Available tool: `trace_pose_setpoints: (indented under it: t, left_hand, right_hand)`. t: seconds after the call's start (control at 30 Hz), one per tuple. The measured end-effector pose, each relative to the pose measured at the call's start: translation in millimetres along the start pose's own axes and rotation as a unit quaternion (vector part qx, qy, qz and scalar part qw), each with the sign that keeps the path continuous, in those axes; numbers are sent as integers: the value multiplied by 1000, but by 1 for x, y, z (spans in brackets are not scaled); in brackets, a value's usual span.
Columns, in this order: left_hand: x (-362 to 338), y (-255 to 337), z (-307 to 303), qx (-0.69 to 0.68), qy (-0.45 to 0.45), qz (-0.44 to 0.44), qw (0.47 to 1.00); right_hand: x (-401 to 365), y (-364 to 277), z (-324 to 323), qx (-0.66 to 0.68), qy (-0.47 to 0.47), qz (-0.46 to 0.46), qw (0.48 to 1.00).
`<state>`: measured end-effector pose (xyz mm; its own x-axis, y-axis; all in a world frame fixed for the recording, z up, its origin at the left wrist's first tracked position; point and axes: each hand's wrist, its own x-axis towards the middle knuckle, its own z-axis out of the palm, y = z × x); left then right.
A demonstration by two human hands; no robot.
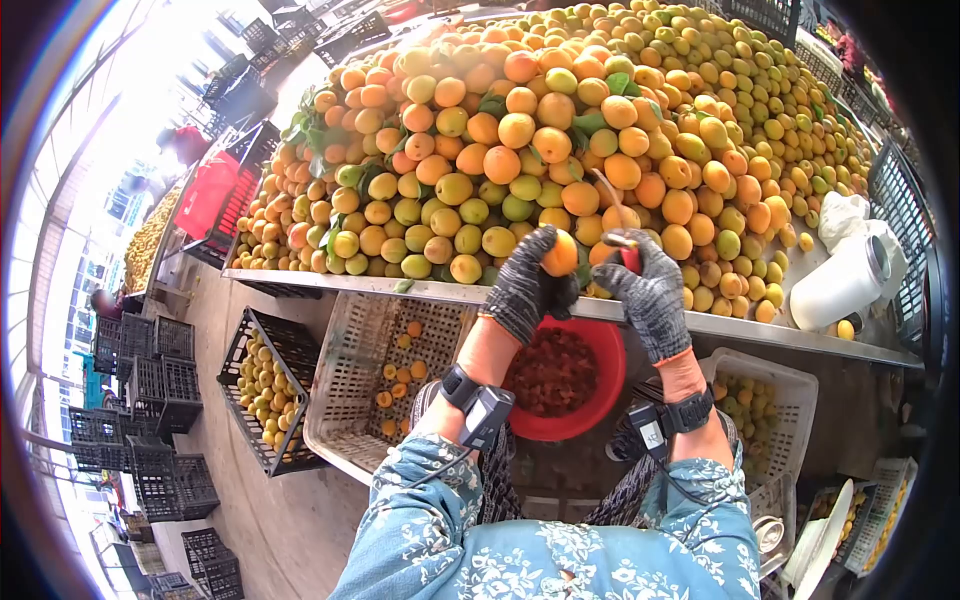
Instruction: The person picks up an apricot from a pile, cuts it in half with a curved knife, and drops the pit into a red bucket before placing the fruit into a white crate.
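Observation:
My left hand, in a grey knit glove, grips an orange apricot between thumb and fingers. My right hand, gloved the same way, is closed on a small red-handled knife with a thin, curved metal part pointing up and away. The two hands are close together, in front of a large heap of apricots on a metal-edged table. Below them stands a red bucket full of wet-looking brown pieces.
Left of the bucket, a pale plastic crate holds several apricot pieces. Beyond it is a black crate of apricots. Another pale crate stands at right. A white jug lies on the table's right end. Black crates are stacked far left.

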<state>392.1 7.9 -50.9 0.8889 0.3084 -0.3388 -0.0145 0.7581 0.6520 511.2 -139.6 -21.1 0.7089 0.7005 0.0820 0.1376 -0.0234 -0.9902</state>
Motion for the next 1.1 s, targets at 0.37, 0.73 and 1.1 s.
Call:
trace_pose_setpoints:
  t: [0.37, 0.73, 1.1]
  left_hand:
    - [-10, -15, 42, 162, 81, 52, 982]
    - [-19, -25, 47, -62, 32, 21, 997]
    - [-10, -8, 12, -114, -92, 6, 989]
  right_hand:
    - [4, -1, 3, 98, -134, -5, 986]
    - [-5, -7, 4, 291, -135, 41, 946]
    - [3, -4, -13, 499, -65, 46, 863]
